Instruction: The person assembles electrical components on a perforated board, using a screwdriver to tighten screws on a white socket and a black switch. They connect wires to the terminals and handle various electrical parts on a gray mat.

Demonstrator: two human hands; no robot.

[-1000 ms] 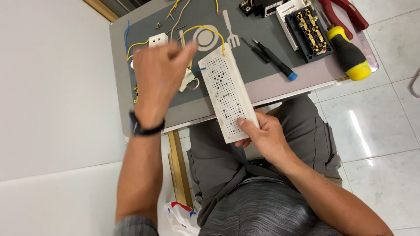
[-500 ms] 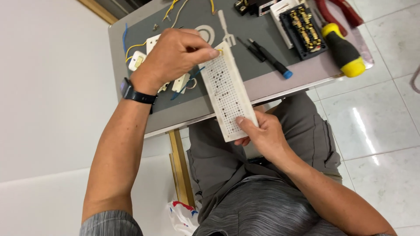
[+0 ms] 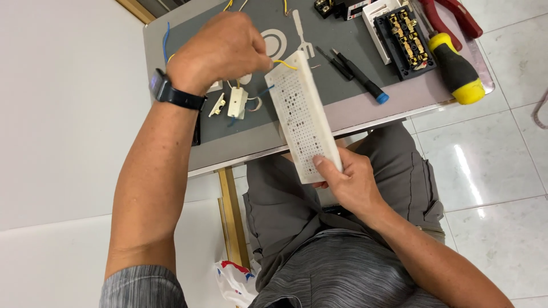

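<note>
The board (image 3: 301, 117) is white, dotted with rows of small dark holes; the wire (image 3: 283, 63) at its top is yellow. The screwdriver (image 3: 455, 67) has a yellow and black handle, the pliers (image 3: 456, 14) red grips. The mat (image 3: 348, 40) is grey, the watch (image 3: 171, 93) black, the floor tiles (image 3: 491, 159) glossy white.

Bright, even indoor light, sharp throughout. Soft white glare streaks on glossy floor tiles (image 3: 468, 171) at three o'clock. Faint shadow under the grey table (image 3: 240, 142) edge. Slight wide-angle stretch toward corners. Pale wall at nine o'clock nearly washed out.
</note>
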